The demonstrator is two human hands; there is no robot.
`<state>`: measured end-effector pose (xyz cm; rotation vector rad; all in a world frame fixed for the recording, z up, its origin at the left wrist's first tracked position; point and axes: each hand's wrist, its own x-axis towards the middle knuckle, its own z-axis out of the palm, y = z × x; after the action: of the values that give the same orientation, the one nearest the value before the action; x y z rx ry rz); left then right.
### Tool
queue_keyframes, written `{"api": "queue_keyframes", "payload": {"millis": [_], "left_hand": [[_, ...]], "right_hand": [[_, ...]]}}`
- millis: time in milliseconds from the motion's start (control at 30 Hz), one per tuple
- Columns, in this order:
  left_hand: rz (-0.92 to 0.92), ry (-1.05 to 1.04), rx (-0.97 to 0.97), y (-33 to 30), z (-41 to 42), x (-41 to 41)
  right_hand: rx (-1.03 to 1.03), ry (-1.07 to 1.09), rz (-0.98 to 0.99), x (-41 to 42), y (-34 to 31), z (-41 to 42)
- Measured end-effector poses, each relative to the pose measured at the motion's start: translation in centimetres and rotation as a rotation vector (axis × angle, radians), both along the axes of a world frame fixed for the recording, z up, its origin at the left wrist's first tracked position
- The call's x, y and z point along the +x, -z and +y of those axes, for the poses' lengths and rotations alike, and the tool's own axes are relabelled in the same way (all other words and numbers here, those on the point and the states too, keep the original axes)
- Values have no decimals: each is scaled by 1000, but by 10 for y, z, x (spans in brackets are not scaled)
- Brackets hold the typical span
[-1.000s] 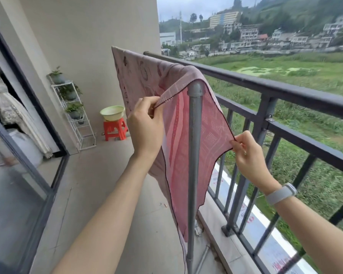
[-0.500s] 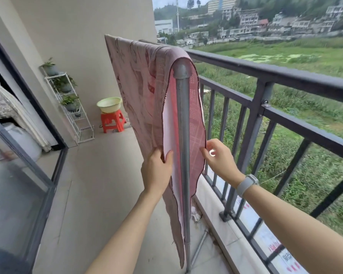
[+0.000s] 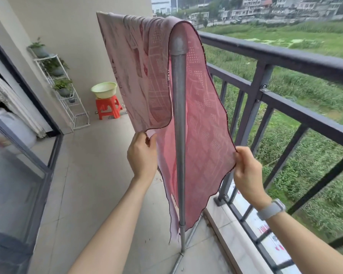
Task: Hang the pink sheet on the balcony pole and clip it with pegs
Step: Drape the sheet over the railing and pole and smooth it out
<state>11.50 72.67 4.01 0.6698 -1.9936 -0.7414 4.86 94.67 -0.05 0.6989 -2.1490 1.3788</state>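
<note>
The pink sheet (image 3: 145,62) is already draped over the top of the grey pole (image 3: 179,123), one half falling on the balcony side and the other on the railing side, so the hanging itself looks largely done. Its lower edges are being held apart: the left hand (image 3: 142,155) has a closed grip on the near corner, pinched between thumb and fingers, and the right hand (image 3: 246,171) pinches the outer edge, a grey wristband (image 3: 271,208) sitting on that wrist. What seems left is evening out the two halves and clipping them, and no pegs can be seen anywhere. The dark railing (image 3: 285,58) stands just beside the outer half and could catch the cloth. Further back, a pale green basin (image 3: 104,89) rests on an orange stool (image 3: 108,106), beside a white plant rack (image 3: 67,89) against the wall.
</note>
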Motion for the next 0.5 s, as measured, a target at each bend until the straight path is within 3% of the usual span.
{"api": "queue_keyframes", "payload": {"millis": [133, 267, 500], "left_hand": [[-57, 10, -53, 12, 7, 4], [-137, 44, -11, 42, 12, 18], [-159, 115, -26, 63, 20, 26]], "right_hand": [[81, -54, -58, 18, 18, 0], [-7, 24, 35, 9, 4, 5], [-27, -80, -6, 22, 14, -13]]}}
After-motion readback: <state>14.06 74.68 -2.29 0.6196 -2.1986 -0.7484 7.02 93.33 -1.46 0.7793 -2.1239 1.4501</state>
